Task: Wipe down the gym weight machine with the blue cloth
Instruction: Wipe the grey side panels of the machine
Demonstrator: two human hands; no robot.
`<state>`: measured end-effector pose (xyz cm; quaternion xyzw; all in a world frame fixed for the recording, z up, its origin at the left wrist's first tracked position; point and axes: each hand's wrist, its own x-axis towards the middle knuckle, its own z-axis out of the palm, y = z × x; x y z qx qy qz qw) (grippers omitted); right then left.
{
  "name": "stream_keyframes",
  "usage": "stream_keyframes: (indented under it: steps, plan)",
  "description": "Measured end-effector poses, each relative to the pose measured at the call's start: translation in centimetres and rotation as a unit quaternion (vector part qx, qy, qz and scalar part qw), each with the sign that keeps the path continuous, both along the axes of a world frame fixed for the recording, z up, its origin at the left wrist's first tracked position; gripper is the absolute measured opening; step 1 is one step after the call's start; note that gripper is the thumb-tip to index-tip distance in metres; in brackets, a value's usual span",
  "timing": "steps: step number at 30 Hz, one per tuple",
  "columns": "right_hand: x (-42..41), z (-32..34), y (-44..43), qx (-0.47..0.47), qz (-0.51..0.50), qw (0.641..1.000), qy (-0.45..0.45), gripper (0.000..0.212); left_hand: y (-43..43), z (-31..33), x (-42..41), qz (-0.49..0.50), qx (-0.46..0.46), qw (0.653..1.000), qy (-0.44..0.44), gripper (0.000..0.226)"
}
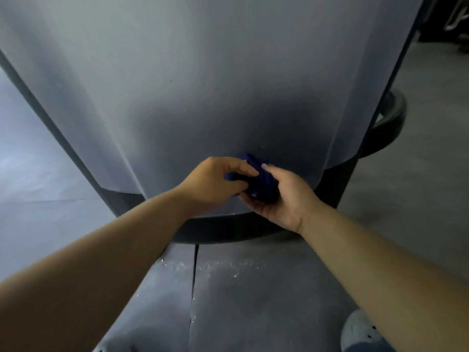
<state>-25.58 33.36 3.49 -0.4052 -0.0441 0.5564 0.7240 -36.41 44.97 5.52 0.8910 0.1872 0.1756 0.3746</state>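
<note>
The gym weight machine's wide grey cover panel (203, 85) fills the upper view, resting on a black curved base frame (228, 227). A bunched dark blue cloth (261, 181) sits low against the panel, just above the base. My left hand (215, 181) pinches the cloth's left side with thumb and fingers. My right hand (281, 196) cups the cloth from below and the right, fingers curled round it. Most of the cloth is hidden between my hands.
Grey rubber floor tiles (253, 288) lie below, with a seam and pale dust specks. A black tube (390, 115) curves out from the machine's right side. A light-coloured shoe (360, 331) shows at the bottom right. Other equipment stands at the far upper right.
</note>
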Motion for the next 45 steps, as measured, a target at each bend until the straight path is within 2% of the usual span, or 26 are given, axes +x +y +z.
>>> stream_keyframes:
  steps: [2,3,4,5,6,7,8,9,11,13,18,21,23,26,28,30,32,34,37,40,45]
  plan:
    - [-0.7,-0.7,0.3,0.04,-0.079,0.996,0.013,0.016,0.8,0.6,0.0,-0.01,0.031,0.999,0.015,0.043]
    - [-0.9,-1.1,0.5,0.045,-0.137,0.989,-0.022,0.013,1.3,0.5,-0.2,-0.006,0.115,0.993,0.011,0.039]
    - [-0.9,-1.7,0.7,0.034,-0.202,0.974,-0.096,0.015,1.9,0.2,-0.5,-0.002,0.238,0.971,-0.007,0.035]
    - [-0.8,-2.4,0.8,-0.001,-0.276,0.938,-0.21,0.018,2.8,-0.6,-0.9,-0.004,0.356,0.934,-0.034,0.035]
    - [-0.5,-3.1,0.9,-0.045,-0.347,0.869,-0.349,0.021,3.6,-1.5,-1.4,0.005,0.443,0.895,-0.049,0.037]
    - [-0.2,-3.7,1.1,-0.064,-0.394,0.78,-0.481,0.024,4.2,-2.6,-2.0,0.015,0.497,0.867,-0.042,0.041]
    - [0.2,-4.5,1.5,-0.055,-0.421,0.694,-0.582,0.026,4.7,-4.0,-2.4,0.018,0.531,0.847,-0.022,0.047]
    - [0.7,-5.4,2.0,-0.043,-0.424,0.631,-0.648,0.026,5.0,-5.2,-2.9,0.019,0.553,0.833,0.005,0.059]
    - [1.5,-7.7,3.0,-0.042,-0.401,0.567,-0.718,0.023,5.3,-7.4,-3.6,0.033,0.564,0.824,0.055,0.087]
    - [1.9,-10.5,3.6,-0.057,-0.372,0.538,-0.755,0.021,5.6,-9.4,-4.0,0.051,0.555,0.827,0.075,0.101]
    - [1.4,-17.0,3.6,-0.093,-0.265,0.537,-0.795,0.031,6.4,-12.1,-4.2,0.059,0.576,0.813,0.06,0.105]
    - [0.7,-19.5,3.5,-0.128,-0.206,0.549,-0.8,0.037,6.6,-12.3,-3.9,0.069,0.583,0.808,0.052,0.104]
    - [0.2,-19.5,3.2,-0.132,-0.205,0.563,-0.79,0.041,6.5,-12.3,-3.9,0.071,0.585,0.807,0.05,0.104]
    - [-0.3,-16.1,2.8,-0.098,-0.269,0.578,-0.764,0.049,6.3,-12.1,-4.1,0.068,0.584,0.807,0.049,0.103]
    - [0.3,-13.0,3.3,-0.072,-0.318,0.563,-0.759,0.045,6.1,-12.0,-4.1,0.071,0.582,0.808,0.057,0.104]
    - [1.1,-11.4,4.0,-0.064,-0.326,0.529,-0.781,0.039,6.0,-12.0,-4.1,0.072,0.581,0.808,0.065,0.105]
    - [1.4,-12.7,4.3,-0.07,-0.297,0.5,-0.811,0.041,6.0,-12.1,-4.1,0.067,0.582,0.808,0.066,0.105]
    - [1.2,-16.1,4.0,-0.084,-0.236,0.487,-0.836,0.047,6.4,-12.2,-4.1,0.058,0.59,0.802,0.067,0.105]
    - [1.3,-21.2,3.3,-0.119,-0.15,0.503,-0.843,0.05,6.9,-12.4,-3.9,0.054,0.599,0.797,0.062,0.105]
    - [1.7,-23.0,3.2,-0.139,-0.121,0.526,-0.83,0.051,6.9,-12.7,-3.8,0.057,0.601,0.795,0.056,0.102]
    - [0.4,-21.4,2.7,-0.112,-0.185,0.567,-0.795,0.047,6.7,-12.8,-3.6,0.061,0.603,0.794,0.052,0.1]
